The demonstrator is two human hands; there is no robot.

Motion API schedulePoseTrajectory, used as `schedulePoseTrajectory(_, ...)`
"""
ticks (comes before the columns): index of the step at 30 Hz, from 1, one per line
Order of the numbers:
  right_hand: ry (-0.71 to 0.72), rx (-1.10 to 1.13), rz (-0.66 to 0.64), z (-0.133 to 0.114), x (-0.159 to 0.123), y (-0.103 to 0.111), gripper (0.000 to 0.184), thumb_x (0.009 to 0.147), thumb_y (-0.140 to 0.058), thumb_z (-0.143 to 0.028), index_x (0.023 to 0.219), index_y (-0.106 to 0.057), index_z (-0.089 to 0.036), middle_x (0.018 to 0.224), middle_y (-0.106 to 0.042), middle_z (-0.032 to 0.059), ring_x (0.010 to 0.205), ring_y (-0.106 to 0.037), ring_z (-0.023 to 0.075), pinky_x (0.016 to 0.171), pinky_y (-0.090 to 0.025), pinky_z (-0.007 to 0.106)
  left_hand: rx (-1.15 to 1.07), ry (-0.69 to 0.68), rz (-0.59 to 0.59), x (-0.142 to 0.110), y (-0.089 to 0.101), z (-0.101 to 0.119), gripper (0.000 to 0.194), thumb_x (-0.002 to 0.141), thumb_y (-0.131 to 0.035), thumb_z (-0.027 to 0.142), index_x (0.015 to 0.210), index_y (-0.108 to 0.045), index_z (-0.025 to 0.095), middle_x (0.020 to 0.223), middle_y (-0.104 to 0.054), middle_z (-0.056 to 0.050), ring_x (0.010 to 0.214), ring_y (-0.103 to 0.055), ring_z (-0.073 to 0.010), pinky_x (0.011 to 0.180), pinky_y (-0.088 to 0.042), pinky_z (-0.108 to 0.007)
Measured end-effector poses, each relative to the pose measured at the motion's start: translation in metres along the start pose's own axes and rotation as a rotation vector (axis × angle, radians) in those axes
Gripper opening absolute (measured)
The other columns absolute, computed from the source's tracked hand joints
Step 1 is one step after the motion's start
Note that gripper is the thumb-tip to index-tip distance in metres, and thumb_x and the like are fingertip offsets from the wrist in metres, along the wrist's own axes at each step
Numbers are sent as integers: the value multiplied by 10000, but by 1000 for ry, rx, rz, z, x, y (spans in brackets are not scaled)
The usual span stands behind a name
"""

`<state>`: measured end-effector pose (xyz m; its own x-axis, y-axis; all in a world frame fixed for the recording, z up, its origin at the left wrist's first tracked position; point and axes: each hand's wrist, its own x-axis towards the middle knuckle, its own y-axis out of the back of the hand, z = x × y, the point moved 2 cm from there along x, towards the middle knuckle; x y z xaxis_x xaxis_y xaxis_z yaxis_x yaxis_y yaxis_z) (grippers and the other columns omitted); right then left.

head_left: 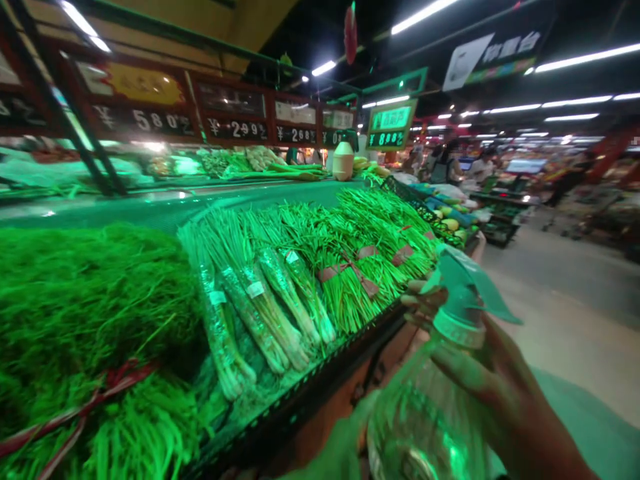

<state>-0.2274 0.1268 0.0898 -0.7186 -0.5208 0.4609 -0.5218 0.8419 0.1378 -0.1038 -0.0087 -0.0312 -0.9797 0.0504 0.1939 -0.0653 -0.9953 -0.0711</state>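
A large clear spray bottle [425, 420] with a ribbed pale collar and a green spray head [470, 280] fills the lower right of the head view. My right hand [493, 373] is closed around its neck, thumb on the near side and fingers curling round the far side by the spray head. Against the bottle's lower left side rests my left hand [345, 433], blurred and lit green; its fingers are mostly hidden behind the bottle. Just left of the bottle lie bunches of thin green stalks [370, 267] tied with reddish bands, on the vegetable display.
Wrapped scallions [260, 300] and a heap of feathery greens [90, 293] with a red tie lie on the sloped shelf. A dark rim [280, 413] edges it. Behind stand a pale bottle [343, 161] and price signs [237, 127]. Floor [565, 280] and people appear at right.
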Motion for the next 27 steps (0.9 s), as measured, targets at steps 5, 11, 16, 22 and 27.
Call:
schedulePoseTrajectory(5,-12,-13,-11,0,2,25,538,840,-791,-572,1326,-655,-385,1402,-637,27,1281,-604,328,1063,-505,462,-20,37,-54,18,-16,2,566,902,-688,416,1411,-539,216,1549,-505,-121,1394,-516,-339,1157,-424,-626)
schedulePoseTrajectory(11,-94,34,146,0,-18,68,477,833,-806,-540,1263,-695,-365,1341,-671,31,1252,-626,341,1047,-553,457,-91,86,-150,39,-48,-12,735,825,-784,379,1478,-477,242,1589,-484,-143,1438,-495,-361,1207,-345,-684)
schedulePoseTrajectory(16,-132,30,228,6,-30,111,730,833,-810,-533,1486,-516,-392,1500,-565,26,1311,-598,356,968,-626,411,-223,99,-205,69,-82,-23,1040,675,-890,388,1555,-362,219,1598,-488,-186,1504,-415,-396,1245,-265,-617)
schedulePoseTrajectory(22,-157,-146,188,19,-39,162,702,876,-756,-446,1521,-485,-394,1530,-550,29,1319,-595,395,990,-612,440,-387,97,-239,103,-125,-34,989,667,-870,412,1530,-413,252,1577,-528,-140,1466,-465,-393,1184,-367,-565)
schedulePoseTrajectory(27,-179,-174,172,33,-46,195,715,881,-747,-442,1536,-467,-374,1421,-638,71,1355,-560,406,1077,-549,504,-364,94,-202,125,-145,-38,760,832,-753,454,1497,-466,222,1524,-571,-141,1429,-521,-371,1177,-414,-600)
